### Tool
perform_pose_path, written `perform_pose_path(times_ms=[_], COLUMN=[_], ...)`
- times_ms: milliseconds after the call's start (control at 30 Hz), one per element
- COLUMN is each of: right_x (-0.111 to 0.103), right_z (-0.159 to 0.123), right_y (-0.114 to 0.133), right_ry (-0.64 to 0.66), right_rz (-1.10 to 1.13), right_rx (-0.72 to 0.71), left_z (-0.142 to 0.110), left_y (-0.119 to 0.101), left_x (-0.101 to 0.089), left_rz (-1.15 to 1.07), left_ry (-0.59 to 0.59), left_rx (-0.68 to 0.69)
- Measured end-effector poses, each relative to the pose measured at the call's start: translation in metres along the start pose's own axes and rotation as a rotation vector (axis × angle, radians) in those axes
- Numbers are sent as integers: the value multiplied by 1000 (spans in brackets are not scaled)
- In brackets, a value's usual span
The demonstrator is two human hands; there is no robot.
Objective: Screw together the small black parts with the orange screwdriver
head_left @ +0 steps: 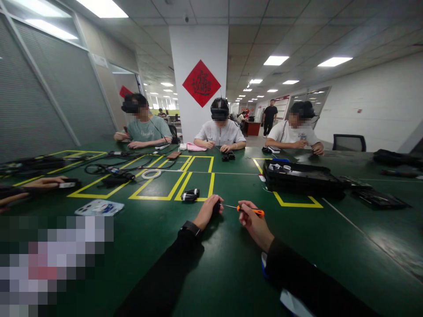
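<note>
My right hand [251, 220] grips a screwdriver [259, 212] with an orange and black handle, its thin shaft pointing left. The shaft's tip meets a small black object [216, 208] that my left hand [206, 212] holds closed above the green table [228, 281]. My fingers cover most of that black object, so its kind cannot be made out. Just beyond my left hand lies a black cylindrical item with white bands [190, 195].
A black open case [297, 176] with small white parts stands on the right, circuit boards [380, 198] beside it. Cables [112, 171], a white coil [151, 174] and a patterned phone [99, 208] lie left. Co-workers sit across the table; another person's hand [46, 182] is at far left.
</note>
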State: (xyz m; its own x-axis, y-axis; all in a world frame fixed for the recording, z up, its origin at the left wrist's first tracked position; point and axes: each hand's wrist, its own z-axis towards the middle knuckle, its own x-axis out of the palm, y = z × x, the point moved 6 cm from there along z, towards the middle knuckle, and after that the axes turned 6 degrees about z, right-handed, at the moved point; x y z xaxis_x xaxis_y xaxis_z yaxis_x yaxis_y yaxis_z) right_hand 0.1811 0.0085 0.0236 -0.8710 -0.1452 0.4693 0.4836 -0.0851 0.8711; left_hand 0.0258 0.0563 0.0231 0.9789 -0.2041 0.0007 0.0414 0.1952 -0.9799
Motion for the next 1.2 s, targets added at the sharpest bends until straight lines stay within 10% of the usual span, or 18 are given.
perform_pose_path(times_ms=[1200], right_x=[-3], right_z=[2], right_y=[6], right_ry=[-53], right_rz=[122], right_rx=[-27], left_z=[4], left_y=[9], left_x=[-9], left_rz=[-164], left_ry=[-63], left_rx=[-56])
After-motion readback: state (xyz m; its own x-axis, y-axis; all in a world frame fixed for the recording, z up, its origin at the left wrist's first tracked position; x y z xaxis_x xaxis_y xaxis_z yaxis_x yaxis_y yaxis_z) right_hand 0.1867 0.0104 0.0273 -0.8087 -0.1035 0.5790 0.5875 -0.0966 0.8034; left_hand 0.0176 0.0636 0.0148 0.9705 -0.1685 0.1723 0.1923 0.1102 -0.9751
